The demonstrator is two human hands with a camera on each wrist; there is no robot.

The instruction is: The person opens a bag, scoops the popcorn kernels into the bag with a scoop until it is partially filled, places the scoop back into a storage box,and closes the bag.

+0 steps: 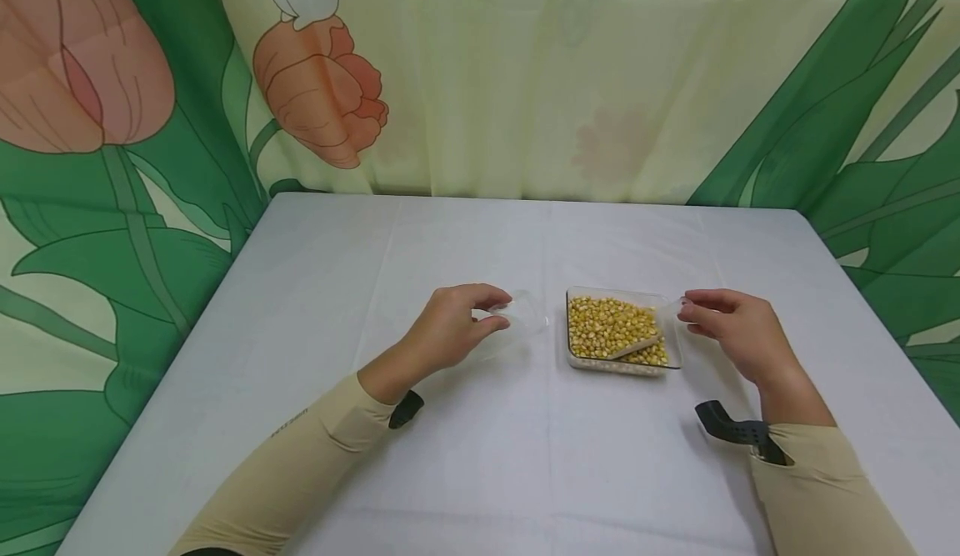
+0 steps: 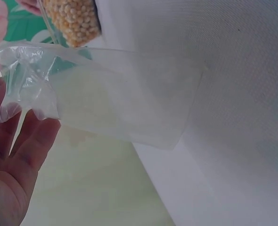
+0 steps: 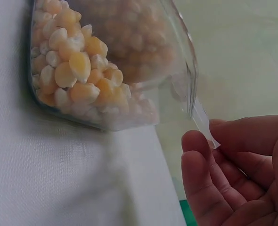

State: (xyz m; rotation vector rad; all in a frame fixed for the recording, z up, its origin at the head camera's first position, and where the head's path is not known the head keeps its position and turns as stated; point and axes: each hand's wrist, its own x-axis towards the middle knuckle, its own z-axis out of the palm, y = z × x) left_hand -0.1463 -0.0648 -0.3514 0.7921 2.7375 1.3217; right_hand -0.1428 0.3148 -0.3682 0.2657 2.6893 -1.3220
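Observation:
My left hand pinches a clear plastic bag by its crumpled top between thumb and fingers. The bag hangs down over the white tablecloth, left of the container. A rectangular glass container holds yellow corn kernels. At its right side, my right hand pinches the end of a translucent, spoon-like handle between thumb and fingers. The handle slants over the container's right rim; its other end is hidden behind glass and kernels in the right wrist view. A pale strip lies across the kernels.
The table is covered by a white cloth with faint fold lines. Behind it hangs a curtain printed with tulips and leaves. A black wrist mount sticks out from the right sleeve, near the cloth.

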